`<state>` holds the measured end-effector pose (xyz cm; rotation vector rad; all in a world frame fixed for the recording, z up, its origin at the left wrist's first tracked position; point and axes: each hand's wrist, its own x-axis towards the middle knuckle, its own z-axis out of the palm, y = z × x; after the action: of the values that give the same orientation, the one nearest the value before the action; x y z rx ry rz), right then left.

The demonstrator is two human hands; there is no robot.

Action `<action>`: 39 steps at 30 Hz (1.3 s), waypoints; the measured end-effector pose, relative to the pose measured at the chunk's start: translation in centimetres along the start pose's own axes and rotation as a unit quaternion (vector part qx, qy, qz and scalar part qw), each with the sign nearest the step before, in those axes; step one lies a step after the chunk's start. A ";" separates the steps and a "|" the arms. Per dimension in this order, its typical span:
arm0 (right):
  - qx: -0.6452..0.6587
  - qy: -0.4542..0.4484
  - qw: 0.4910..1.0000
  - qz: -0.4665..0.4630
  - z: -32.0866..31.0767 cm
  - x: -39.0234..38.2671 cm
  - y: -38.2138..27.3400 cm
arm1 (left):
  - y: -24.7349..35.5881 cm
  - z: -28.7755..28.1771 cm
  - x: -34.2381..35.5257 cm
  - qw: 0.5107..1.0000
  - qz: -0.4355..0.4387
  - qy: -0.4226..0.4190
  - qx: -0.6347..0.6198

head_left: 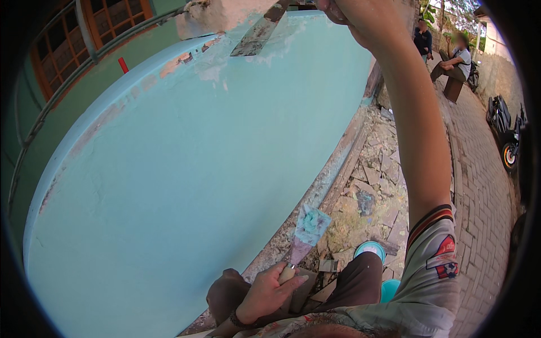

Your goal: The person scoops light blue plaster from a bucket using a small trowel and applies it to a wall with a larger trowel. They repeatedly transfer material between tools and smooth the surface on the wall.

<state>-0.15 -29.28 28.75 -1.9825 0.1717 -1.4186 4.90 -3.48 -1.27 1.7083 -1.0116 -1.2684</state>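
My left hand (269,296) is wrapped around the wooden handle of a putty knife (300,250), held low near my knees. Light blue-green filler coats the knife's blade. My right arm stretches up to the top edge, where my right hand (350,16) is partly cut off with its fingers curled. Beside it a second, broad flat scraper blade (256,36) lies against the upper part of the light blue wall (186,152); its handle is out of view. Whitish smears and chipped patches mark the wall around that blade and along its top edge.
Broken tiles and rubble (389,169) line the wall's foot. Near my knee stands a container with a turquoise rim (380,248); another turquoise container (390,290) is beside it. A paved lane (479,186) runs right, with a seated person (457,59), another person (422,40) and a motorcycle (510,149).
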 end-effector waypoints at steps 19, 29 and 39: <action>-0.023 -0.066 0.997 -0.017 1.5 3.7 -2.7 | -0.5 -0.2 -0.1 1.000 0.007 0.003 -0.003; -0.019 -0.022 0.999 -0.046 -0.6 2.4 -2.8 | 0.0 -0.1 0.0 1.000 0.011 -0.004 0.002; 0.012 0.007 0.998 -0.055 0.4 1.3 -1.1 | -0.2 -0.1 0.0 1.000 -0.002 -0.009 -0.022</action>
<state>0.41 -28.83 30.36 -1.9883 0.0516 -1.4976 5.07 -3.38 -1.45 1.6696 -0.9836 -1.3016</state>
